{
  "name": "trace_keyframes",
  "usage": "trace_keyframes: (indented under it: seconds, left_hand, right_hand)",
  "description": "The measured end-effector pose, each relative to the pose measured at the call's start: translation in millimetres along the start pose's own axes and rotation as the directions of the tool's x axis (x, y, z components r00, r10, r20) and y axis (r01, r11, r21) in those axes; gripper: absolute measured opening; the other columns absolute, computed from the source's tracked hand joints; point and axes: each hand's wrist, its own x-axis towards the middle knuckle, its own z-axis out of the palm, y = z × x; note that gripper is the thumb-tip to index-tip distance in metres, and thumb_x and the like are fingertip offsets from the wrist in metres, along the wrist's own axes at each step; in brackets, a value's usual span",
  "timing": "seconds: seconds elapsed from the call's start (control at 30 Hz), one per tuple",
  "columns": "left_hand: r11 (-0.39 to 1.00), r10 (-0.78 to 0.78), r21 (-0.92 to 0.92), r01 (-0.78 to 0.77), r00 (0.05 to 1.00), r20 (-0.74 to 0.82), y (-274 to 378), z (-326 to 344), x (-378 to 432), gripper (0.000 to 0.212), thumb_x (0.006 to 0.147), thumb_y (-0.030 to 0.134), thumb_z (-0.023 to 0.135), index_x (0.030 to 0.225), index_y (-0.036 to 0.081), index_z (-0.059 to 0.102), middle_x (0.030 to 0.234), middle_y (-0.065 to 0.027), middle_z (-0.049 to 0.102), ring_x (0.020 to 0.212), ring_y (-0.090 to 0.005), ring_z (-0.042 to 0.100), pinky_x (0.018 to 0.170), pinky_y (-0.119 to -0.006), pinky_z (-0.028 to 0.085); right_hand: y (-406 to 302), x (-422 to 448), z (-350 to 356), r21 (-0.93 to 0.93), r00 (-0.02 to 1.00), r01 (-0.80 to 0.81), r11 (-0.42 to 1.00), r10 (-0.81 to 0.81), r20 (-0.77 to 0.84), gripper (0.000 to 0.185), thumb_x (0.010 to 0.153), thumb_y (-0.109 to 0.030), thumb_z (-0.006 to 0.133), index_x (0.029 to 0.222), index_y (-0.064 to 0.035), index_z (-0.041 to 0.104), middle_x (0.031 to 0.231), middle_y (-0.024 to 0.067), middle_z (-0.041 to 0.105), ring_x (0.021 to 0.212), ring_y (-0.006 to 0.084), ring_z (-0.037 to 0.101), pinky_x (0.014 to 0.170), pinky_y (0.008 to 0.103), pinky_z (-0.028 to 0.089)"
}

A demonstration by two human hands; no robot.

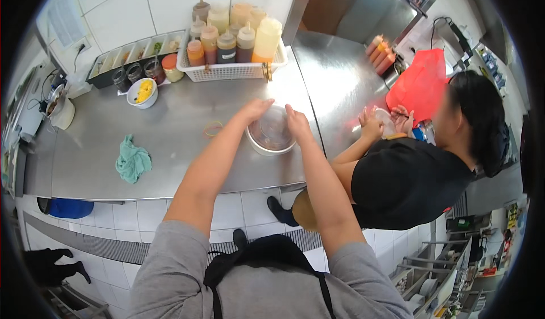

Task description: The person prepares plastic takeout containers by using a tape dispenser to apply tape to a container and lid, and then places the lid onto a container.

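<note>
A round white bowl (272, 150) stands on the steel counter before me, its contents brownish under a clear plastic lid (272, 125). My left hand (255, 109) is at the far left part of the lid's rim, thumb side towards the middle. Around the right side of the same rim lies my right hand (299, 123), fingers pointing away from me. Both hands touch the lidded bowl from opposite sides. Whether the lid sits fully on the rim cannot be made out. Thin yellow and pink rubber bands (213, 128) lie left of the bowl, near my left forearm.
A white basket (234, 71) of squeeze bottles stands at the back. Left of it are a condiment tray (136, 55), jars (154, 71) and a small bowl with yellow food (143, 93). A green cloth (133, 159) lies left. A co-worker (400, 182) at right handles a plastic container (384, 123) beside a red bag (419, 84).
</note>
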Motion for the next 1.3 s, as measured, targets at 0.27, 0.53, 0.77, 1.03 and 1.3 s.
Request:
trace_keyframes:
  seconds: [0.27, 0.53, 0.77, 1.03, 1.3]
  left_hand:
    - [0.995, -0.033, -0.093, 0.04, 0.996, 0.077, 24, 10, -34, 0.046, 0.088, 0.042, 0.049, 0.096, -0.001, 0.064, 0.084, -0.009, 0.064, 0.072, -0.0177, 0.058, 0.06, -0.032, 0.047]
    - [0.65, -0.153, -0.738, 0.181, 0.983, 0.106, 7, 41, -226, 0.031, 0.092, 0.025, 0.043, 0.116, 0.005, 0.048, 0.109, -0.0106, 0.056, 0.094, -0.0217, 0.057, 0.082, -0.038, 0.048]
    - [0.347, -0.224, -0.701, 0.623, 0.781, 0.584, 64, 188, -349, 0.048, 0.085, 0.024, 0.052, 0.127, 0.007, 0.038, 0.124, -0.0117, 0.047, 0.113, -0.028, 0.047, 0.092, -0.044, 0.041]
    - [0.429, -0.097, -0.375, 0.822, 0.454, 0.886, 165, 466, -388, 0.058, 0.08, 0.028, 0.056, 0.129, 0.006, 0.036, 0.127, -0.0135, 0.044, 0.116, -0.0295, 0.045, 0.098, -0.048, 0.034]
    - [0.509, 0.134, -0.553, 0.66, 0.574, 0.808, 279, 668, -383, 0.061, 0.079, 0.024, 0.059, 0.131, 0.016, 0.026, 0.123, -0.0093, 0.039, 0.107, -0.025, 0.048, 0.086, -0.043, 0.045]
  right_hand:
    - [23, -23, -9, 0.197, 0.943, -0.002, 0.98, 0.067, -0.325, 0.052, 0.082, -0.043, 0.054, 0.102, 0.0042, 0.061, 0.09, 0.0277, 0.061, 0.093, 0.0361, 0.059, 0.083, 0.0389, 0.044]
    - [74, -233, 29, 0.524, 0.989, 0.076, 0.848, 0.002, -0.146, 0.048, 0.087, -0.031, 0.055, 0.123, -0.0014, 0.045, 0.119, 0.0139, 0.048, 0.11, 0.0207, 0.046, 0.093, 0.0304, 0.036]
    - [182, -362, -136, 0.737, 0.751, -0.657, 0.16, 0.227, 0.62, 0.061, 0.085, -0.042, 0.055, 0.132, -0.007, 0.036, 0.126, 0.0111, 0.046, 0.115, 0.0254, 0.046, 0.092, 0.0461, 0.04]
    - [322, -504, -357, 0.989, 0.943, -0.135, 0.068, 0.315, 0.107, 0.063, 0.085, -0.04, 0.054, 0.133, -0.0092, 0.03, 0.131, 0.0104, 0.04, 0.119, 0.0258, 0.042, 0.094, 0.0478, 0.039]
    - [375, -531, -498, 0.933, 0.829, 0.194, 0.302, 0.458, -0.32, 0.068, 0.079, -0.037, 0.062, 0.132, -0.0188, 0.024, 0.128, 0.008, 0.038, 0.11, 0.0294, 0.046, 0.089, 0.0471, 0.044]
